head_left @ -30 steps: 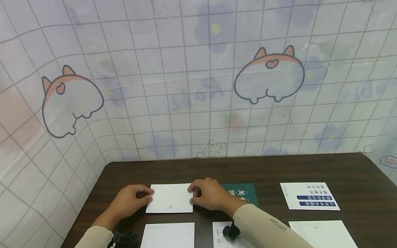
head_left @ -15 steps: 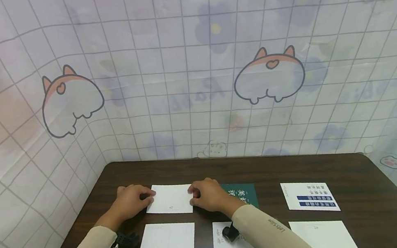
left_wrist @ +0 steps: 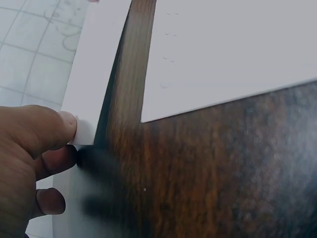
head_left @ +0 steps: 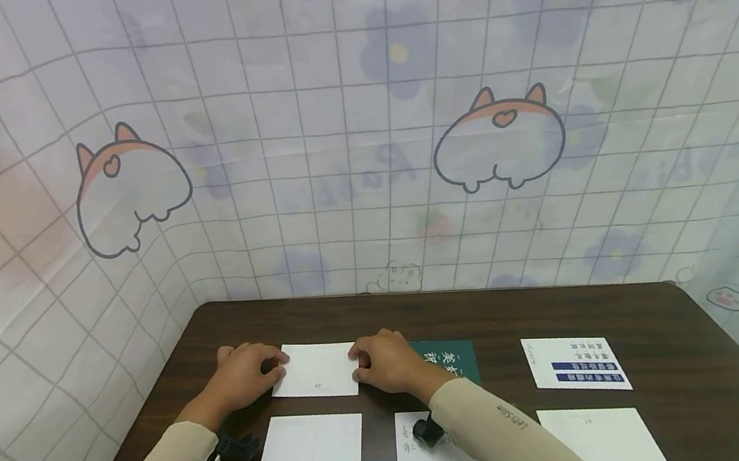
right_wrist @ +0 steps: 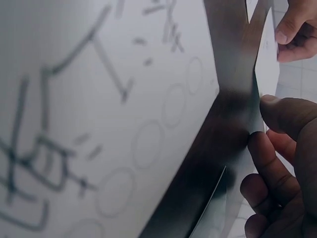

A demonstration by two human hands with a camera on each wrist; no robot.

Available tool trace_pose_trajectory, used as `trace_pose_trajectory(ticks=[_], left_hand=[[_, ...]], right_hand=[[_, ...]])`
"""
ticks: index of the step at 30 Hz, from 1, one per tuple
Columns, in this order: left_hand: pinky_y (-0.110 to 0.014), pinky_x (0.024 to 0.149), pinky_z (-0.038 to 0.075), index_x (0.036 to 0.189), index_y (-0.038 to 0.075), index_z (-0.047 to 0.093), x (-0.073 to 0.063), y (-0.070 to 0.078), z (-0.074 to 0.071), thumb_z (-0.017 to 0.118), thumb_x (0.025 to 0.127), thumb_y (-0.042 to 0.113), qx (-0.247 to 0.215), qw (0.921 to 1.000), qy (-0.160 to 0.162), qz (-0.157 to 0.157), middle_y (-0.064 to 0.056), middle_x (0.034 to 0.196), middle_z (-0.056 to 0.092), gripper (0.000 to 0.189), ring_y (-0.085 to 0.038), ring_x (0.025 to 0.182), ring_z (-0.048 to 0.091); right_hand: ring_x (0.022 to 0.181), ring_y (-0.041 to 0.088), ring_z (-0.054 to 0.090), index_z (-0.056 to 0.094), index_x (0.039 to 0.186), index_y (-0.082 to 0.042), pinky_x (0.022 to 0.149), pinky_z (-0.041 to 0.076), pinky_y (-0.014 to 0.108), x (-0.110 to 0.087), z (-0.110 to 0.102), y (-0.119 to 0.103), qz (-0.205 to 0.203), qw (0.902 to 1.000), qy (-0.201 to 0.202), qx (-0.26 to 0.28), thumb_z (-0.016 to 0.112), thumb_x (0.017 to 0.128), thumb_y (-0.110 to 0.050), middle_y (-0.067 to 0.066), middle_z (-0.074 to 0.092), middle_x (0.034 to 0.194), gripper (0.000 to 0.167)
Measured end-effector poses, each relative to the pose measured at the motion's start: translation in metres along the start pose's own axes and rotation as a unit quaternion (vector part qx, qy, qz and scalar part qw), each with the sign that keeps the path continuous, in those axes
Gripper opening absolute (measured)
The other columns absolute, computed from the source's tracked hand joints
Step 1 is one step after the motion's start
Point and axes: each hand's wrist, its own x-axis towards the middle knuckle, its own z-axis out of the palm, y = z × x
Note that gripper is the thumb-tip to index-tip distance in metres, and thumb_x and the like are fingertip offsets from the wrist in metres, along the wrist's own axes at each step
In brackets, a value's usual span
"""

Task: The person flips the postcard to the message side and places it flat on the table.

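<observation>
A white postcard [head_left: 320, 369] with a small dark mark near its lower edge is held between both hands at the back left of the table. My left hand [head_left: 246, 373] pinches its left edge; in the left wrist view the thumb [left_wrist: 67, 126] lies on top and a finger is beneath. The right hand [head_left: 391, 362] pinches the right edge, thumb and fingertip meeting there in the right wrist view. Close below in the head view lies another white card [head_left: 310, 451]. A dark green card [head_left: 460, 358] with white characters is partly hidden behind the right hand.
A white card with writing [head_left: 414, 459] lies partly under the right forearm. On the right, a card with blue bands [head_left: 576, 363] lies above a plain white card [head_left: 605, 436]. The dark wooden table [head_left: 490, 308] ends at a patterned curtain [head_left: 359, 147].
The left hand and forearm have shifted very slightly to the right. Both hands keep their hold on the postcard, and the other cards lie as before.
</observation>
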Motion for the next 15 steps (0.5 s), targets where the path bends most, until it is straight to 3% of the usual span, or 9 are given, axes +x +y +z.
trace_pose_trajectory(ticks=[15], left_hand=[[-0.051,0.082,0.027,0.116,0.015,0.073,-0.0056,0.0031,-0.0032,0.074,0.095,0.021,-0.009,1.0,0.0,0.002,0.015,0.089,0.065,0.022,-0.011,0.084,0.059]], right_hand=[[0.089,0.011,0.052,0.073,0.114,-0.015,0.1,0.04,0.043,-0.0014,0.0004,0.0013,0.002,1.0,0.003,-0.007,0.079,0.091,-0.027,-0.016,0.059,0.083,0.026]])
